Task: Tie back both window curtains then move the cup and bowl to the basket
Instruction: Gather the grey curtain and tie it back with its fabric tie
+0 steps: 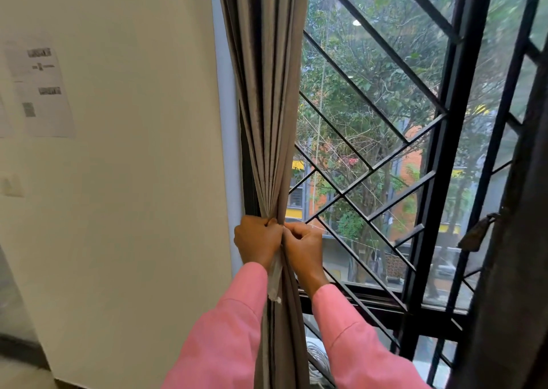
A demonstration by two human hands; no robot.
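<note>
At the left side of the window, a plain off-white wall (133, 181) fills the left part of the view. The window (370, 62) takes up the right part, with a black metal grille (353, 178) of diagonal and upright bars across it. Trees and an orange building show through the glass.

The left curtain (267, 107), grey and pleated, hangs along the window's left edge where it meets the wall. It is drawn into a narrow bunch at about sill height. The right curtain (519, 270), darker, hangs at the window's right edge, loose.

Two pink sleeves (225, 329) reach up from the bottom edge. The left grip (258, 239) is closed round the bunched left curtain from the wall side. The right grip (304, 245) touches it from the window side, fingers curled and pinching at the same gather. A pale tie strip (275, 276) hangs from under the left grip, down the front of the folds. Whether the right grip holds its other end cannot be told.

Printed sheets (41, 92) are stuck near the wall's left edge, with a wall switch (12, 185) below them. Both are blurred.
</note>
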